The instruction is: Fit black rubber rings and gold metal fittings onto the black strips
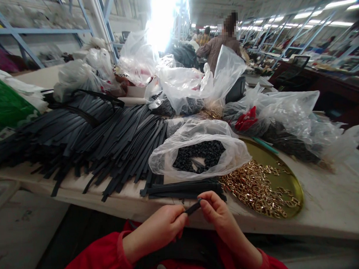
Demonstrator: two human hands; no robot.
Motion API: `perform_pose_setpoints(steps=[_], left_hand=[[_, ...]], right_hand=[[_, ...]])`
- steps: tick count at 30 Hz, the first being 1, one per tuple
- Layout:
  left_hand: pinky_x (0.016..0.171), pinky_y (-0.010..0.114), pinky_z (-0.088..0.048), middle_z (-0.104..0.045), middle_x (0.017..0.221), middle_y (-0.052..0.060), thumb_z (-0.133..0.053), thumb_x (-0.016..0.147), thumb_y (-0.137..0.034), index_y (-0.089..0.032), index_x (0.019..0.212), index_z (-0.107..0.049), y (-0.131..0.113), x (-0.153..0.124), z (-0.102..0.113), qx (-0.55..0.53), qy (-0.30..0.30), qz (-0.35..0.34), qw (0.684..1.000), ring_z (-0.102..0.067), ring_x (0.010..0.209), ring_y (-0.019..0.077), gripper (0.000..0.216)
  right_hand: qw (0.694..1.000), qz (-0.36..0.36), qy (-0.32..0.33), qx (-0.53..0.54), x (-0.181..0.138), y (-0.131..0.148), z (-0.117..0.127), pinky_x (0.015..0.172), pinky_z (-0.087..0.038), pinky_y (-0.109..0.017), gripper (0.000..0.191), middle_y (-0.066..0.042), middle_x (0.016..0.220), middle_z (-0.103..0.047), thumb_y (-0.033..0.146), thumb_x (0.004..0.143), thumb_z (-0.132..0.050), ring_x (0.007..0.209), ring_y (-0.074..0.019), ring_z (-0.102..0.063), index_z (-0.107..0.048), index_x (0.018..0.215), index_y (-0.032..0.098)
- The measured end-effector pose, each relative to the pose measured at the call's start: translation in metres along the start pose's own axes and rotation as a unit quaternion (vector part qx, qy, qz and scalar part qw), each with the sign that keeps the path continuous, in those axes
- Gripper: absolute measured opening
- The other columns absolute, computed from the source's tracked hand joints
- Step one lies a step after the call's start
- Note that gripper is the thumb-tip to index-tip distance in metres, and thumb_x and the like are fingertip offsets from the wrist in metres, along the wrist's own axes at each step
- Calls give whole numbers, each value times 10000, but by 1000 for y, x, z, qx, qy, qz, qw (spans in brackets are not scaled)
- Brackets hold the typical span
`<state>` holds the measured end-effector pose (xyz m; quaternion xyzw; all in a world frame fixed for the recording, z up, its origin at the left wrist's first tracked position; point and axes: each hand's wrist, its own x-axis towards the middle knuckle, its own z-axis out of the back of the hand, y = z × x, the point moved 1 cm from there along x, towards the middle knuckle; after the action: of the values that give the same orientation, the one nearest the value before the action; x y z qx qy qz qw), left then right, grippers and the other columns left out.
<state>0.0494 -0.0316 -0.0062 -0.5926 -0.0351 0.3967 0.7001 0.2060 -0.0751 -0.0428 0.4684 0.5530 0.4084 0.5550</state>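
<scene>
A dark strap (193, 208) runs between my two hands, just in front of the table edge. My left hand (173, 221) is closed on it, thumb on top. At its other end my right hand (213, 208) pinches the strap tip; a small dark piece seems to be there, too small to make out. Right behind my hands lies a short stack of dark straps (181, 189). Past that stands an open clear plastic bag (159, 160) of small black loops (211, 149). To the right, gold-coloured metal buckles (252, 183) are heaped on a round gold tray (295, 181).
Long dark straps (123, 140) are piled across the left of the table (331, 196), some overhanging its front edge. Filled plastic bags (183, 83) line the back, and another bag (290, 107) lies at the right. A person (220, 50) stands beyond the table.
</scene>
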Motion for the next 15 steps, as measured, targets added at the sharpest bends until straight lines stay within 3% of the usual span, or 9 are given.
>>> perform_pose_setpoints(steps=[4, 8, 12, 15], left_hand=[[402, 178, -289, -463, 546, -47, -326, 857, -357, -159, 742, -522, -3, 1, 5, -38, 19, 5, 999, -405, 431, 80, 302], [394, 179, -303, -461, 536, -57, -335, 846, -343, -140, 886, -524, -2, 4, 4, -84, 71, 41, 993, -395, 404, 75, 280], [396, 178, -250, -426, 478, -91, -359, 832, -353, -122, 1267, -310, 4, 12, -2, -159, 8, 41, 986, -350, 398, 77, 495], [394, 186, -229, -405, 447, -101, -395, 802, -456, -95, 1311, -239, 8, 19, -5, -199, 2, 35, 979, -333, 391, 81, 643]], right_hand=[[993, -49, 29, 100, 1, -6, -10, 384, -211, -179, 352, 83, 522, -430, 511, 704, -609, 407, -50, -305, -477, 796, 197], [987, -71, 4, 141, 2, -14, -15, 361, -203, -168, 364, 108, 472, -383, 498, 687, -634, 372, -40, -288, -449, 770, 195], [986, -84, 17, 141, 1, -17, -26, 374, -217, -172, 365, 97, 457, -400, 507, 717, -598, 375, -44, -318, -469, 789, 173], [991, -71, 53, 103, 0, -14, -26, 399, -258, -181, 365, 65, 503, -450, 515, 769, -526, 411, -57, -368, -497, 818, 155]])
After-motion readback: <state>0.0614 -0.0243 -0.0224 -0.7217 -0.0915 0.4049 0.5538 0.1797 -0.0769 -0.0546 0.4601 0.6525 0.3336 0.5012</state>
